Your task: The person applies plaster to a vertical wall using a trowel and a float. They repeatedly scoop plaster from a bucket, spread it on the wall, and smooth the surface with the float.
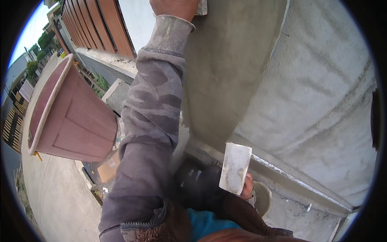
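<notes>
My left hand [175,7] is up at the top edge, partly cut off, closed beside the wall. A grey metal plate [202,8] with a rounded corner shows past it, like a trowel blade; its handle is out of sight. Low down on the right, my right hand [248,186] is closed on a rectangular plastering trowel [236,167]. Its flat, pale, smeared blade faces up and hides most of the fingers. Smooth, damp-looking plaster [225,72] covers the wall panel in front of me. A wrinkled light grey surface [310,105] adjoins it on the right.
On the left stands a large pink tub [80,117], with a piece of cardboard [109,167] at its foot. Behind is a brown slatted fence [98,24] on a low wall. A bucket [264,199] sits by my right hand, below a ledge [298,181].
</notes>
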